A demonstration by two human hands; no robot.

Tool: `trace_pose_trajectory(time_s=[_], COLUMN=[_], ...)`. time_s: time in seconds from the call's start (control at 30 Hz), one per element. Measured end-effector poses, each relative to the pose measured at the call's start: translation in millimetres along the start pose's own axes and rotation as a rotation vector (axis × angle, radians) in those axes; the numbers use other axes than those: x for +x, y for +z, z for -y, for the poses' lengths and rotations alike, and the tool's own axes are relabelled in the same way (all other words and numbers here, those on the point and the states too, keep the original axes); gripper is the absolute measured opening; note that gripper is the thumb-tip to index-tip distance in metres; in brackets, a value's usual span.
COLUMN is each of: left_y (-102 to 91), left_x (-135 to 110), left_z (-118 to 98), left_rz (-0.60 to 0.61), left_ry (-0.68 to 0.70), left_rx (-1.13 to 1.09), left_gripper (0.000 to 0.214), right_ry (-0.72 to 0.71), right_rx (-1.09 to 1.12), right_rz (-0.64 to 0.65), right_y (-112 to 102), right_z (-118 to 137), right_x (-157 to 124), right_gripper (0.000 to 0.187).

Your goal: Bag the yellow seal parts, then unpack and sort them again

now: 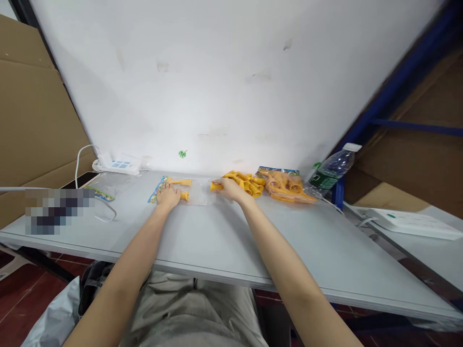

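Note:
My left hand lies over the card end of a clear plastic bag, its fingers spread on it. Two yellow plastic horn-shaped pieces show beside that hand: an upper horn and a lower horn, partly covered by the hand. At the bag's other end, my right hand is closed round a yellow horn, whose flared end points left. A heap of loose yellow horns lies just right of this hand, partly behind it.
A filled bag of yellow horns lies right of the heap, with a leaning plastic bottle beyond it. At left are a power strip, a phone and cables. A white panel rises behind the table.

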State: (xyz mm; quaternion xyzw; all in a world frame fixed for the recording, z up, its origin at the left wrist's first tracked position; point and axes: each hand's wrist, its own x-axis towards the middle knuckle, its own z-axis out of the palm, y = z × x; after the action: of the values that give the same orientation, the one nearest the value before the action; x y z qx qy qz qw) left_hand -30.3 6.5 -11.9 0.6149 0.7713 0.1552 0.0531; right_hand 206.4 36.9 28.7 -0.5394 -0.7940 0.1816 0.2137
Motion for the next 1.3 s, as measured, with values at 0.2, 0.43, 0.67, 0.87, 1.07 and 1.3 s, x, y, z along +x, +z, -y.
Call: trace_pose_trajectory(time_s=[0.2,0.43,0.67,0.87,1.07,1.3], left_y=[-1.4,-3.9,-6.9,-3.5,3.3,7.2], left_x=[1.3,-0.1,-2.0,-2.5,4.5,9.5], left_z=[0.4,1.4,3.2,3.5,6.1,9.2], left_rz=[0.02,0.021,0.029,0.076,0.049,0.041], left_ry=[-0.003,0.01,0.176,0.306,0.337,0.44], left_rx=[-0.009,-0.007,-0.013,-0.112,-0.143,-0.133], left_gripper=[0.061,0.058,0.058,0.059,0.055,0.054], right_ry=[-0.054,0.198,0.152,0.07,0.127,0.155], right_rx=[-0.229,-0.336,-0.369,-0.348,-0.412,-0.413], right_rz=[-0.027,0.077,0.025,0.001,-0.041,-0.014], right_y=[9.3,-5.9,-7.3,-5.9,5.8,5.7], right_z=[-4.2,-14.1,-3.9,8.9,16.3,30.2], right_x=[-13.1,-26.3,-30.4,-30.9,-30.5,-35.0], right_gripper=[0.053,0.024,0.024,0.03,0.029,0.029])
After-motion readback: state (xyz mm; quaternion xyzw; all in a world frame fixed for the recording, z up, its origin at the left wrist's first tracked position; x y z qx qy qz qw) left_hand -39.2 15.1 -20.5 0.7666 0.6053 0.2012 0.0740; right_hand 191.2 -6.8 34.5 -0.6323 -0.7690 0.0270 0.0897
